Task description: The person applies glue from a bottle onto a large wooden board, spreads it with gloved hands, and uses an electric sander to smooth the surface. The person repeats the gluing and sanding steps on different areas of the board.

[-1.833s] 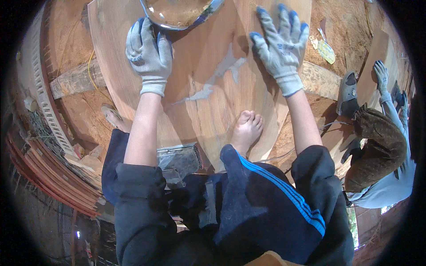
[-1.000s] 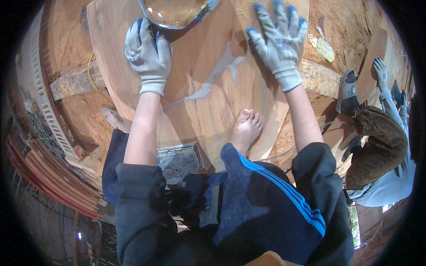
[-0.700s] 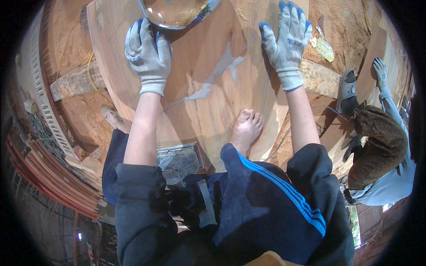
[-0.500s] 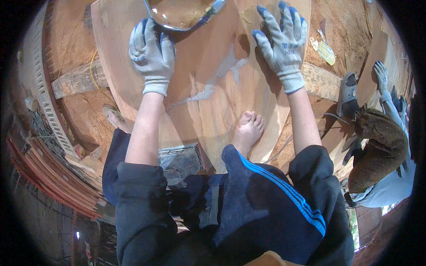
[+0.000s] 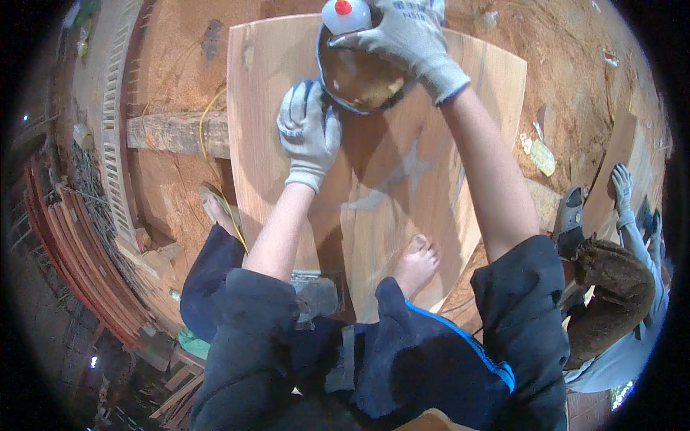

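Both my hands wear grey knitted gloves with blue fingertips. My left hand [image 5: 309, 133] rests on the wide wooden board [image 5: 280, 215], thumb apart, beside the rim of a round bowl [image 5: 363, 112]. Inside the bowl lies a brownish, powdery-looking material. Over the bowl's far part, my right hand [image 5: 413, 39] is closed around the side of a white bottle with a red tip [image 5: 346, 20]; its upper fingers are cut off by the frame edge. A grey, smeared patch [image 5: 392, 179] marks the board's middle.
My bare foot [image 5: 418, 260] stands on the board. A dark, boxy tool [image 5: 316, 296] lies near my legs. A yellow cord [image 5: 204, 136] runs at the left, past a timber beam [image 5: 180, 135]. On the right, a co-worker's gloved hand [image 5: 622, 185] touches another plank [image 5: 611, 161].
My right hand has left the board's right side and reached over the bowl to the white bottle, which has come into view. My left hand stays by the bowl. The view has shifted.
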Demonstrator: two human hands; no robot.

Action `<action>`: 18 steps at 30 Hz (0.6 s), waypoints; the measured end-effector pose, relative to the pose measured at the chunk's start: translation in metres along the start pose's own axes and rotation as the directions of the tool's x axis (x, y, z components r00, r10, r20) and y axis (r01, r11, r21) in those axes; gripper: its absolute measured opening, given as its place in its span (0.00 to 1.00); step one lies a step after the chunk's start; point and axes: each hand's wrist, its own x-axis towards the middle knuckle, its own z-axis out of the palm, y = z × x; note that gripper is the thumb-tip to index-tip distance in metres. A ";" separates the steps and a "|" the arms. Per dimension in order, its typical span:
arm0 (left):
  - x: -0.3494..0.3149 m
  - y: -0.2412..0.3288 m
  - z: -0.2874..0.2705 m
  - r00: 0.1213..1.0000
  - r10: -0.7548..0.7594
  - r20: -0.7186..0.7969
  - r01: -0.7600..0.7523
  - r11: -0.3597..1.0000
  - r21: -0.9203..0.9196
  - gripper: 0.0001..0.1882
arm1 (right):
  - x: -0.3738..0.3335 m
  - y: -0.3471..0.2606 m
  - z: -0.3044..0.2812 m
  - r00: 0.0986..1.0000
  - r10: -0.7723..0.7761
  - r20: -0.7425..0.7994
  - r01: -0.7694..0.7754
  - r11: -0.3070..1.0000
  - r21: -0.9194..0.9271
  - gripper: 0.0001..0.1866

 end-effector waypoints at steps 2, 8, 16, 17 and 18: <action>0.000 0.000 -0.001 1.000 -0.017 0.017 0.017 1.000 -0.002 0.25 | 0.005 0.005 0.005 1.000 0.022 -0.012 -0.021 0.993 0.113 0.43; -0.002 -0.001 0.002 1.000 0.007 -0.028 -0.006 1.000 0.009 0.25 | -0.050 0.059 -0.036 0.989 0.148 0.017 -0.061 0.299 0.952 0.26; -0.003 -0.006 0.006 0.999 0.027 -0.043 -0.027 1.000 0.007 0.25 | -0.157 0.140 -0.090 0.967 0.251 -0.041 -0.247 0.966 0.074 0.36; -0.003 -0.007 0.007 0.998 0.032 -0.051 -0.031 0.999 0.017 0.26 | -0.164 0.144 -0.093 0.982 0.190 -0.001 -0.190 0.981 0.028 0.36; -0.003 -0.007 0.008 0.998 0.038 -0.058 -0.036 0.999 0.027 0.26 | -0.171 0.147 -0.098 0.975 0.216 0.055 -0.215 0.976 -0.028 0.36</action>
